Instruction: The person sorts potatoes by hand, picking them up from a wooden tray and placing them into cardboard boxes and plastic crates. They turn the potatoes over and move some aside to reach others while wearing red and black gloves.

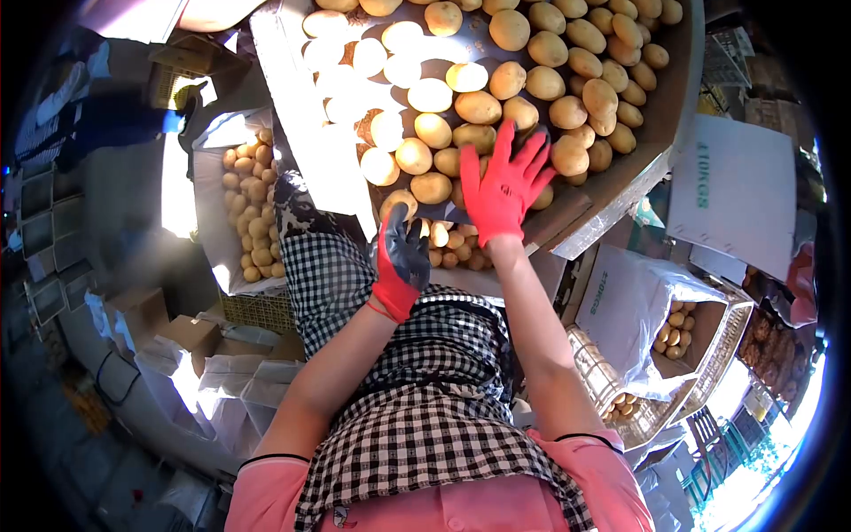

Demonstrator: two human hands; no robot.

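Both hands wear red gloves with dark palms. My right hand [505, 184] lies back-up over potatoes [477, 107] on the sorting table [612, 191], its fingers spread and touching them. At the table's near edge, my left hand [401, 259] is turned palm-up with its fingers apart and nothing held in the palm. A single potato [398, 205] sits right by its fingertips. Below the edge, between my hands, more potatoes [450, 246] show in a box; part of them is hidden by the left hand.
A lined box of potatoes [253, 213] stands left of the table. At the right are a white carton [731, 191] and a lined carton [620, 306] in a yellow crate [709, 377]. Cardboard boxes [191, 337] stand lower left. Part of another person [208, 13] shows at the top left.
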